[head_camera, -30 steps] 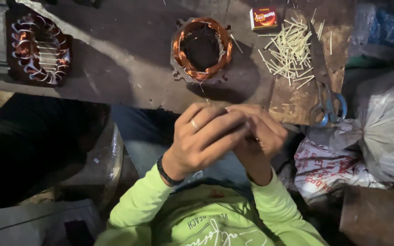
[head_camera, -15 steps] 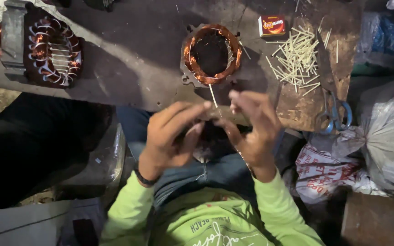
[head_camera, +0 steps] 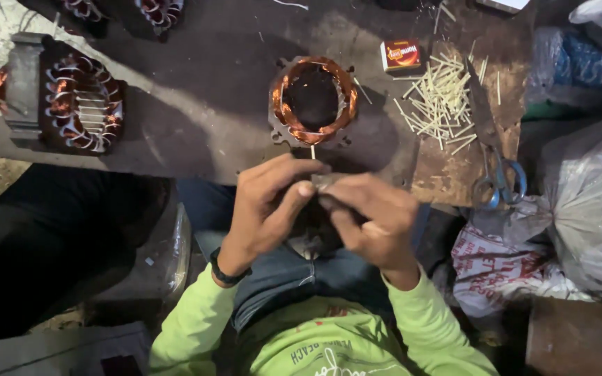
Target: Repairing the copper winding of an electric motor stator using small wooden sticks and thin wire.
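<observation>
Head view: both hands pinched one thin stick over the lap.
Left hand [head_camera: 266, 209] and right hand [head_camera: 377, 223] each held a closed grip on the stick [head_camera: 312, 151], steadying it at 6 o'clock of the copper-wound stator [head_camera: 313, 101].

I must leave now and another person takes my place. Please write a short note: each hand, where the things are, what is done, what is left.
Left hand: fingertips pinch a thin pale stick that points up toward the stator.
Right hand: closed around a small dark piece, meeting the left hand over the lap.
Copper-wound stator: lies flat on the bench just beyond the hands.
Pile of pale sticks: right of it, with a small red box and scissors.
Second stator: far left.
Done: the stick is in hand.
Left: it is not yet at the stator.
</observation>
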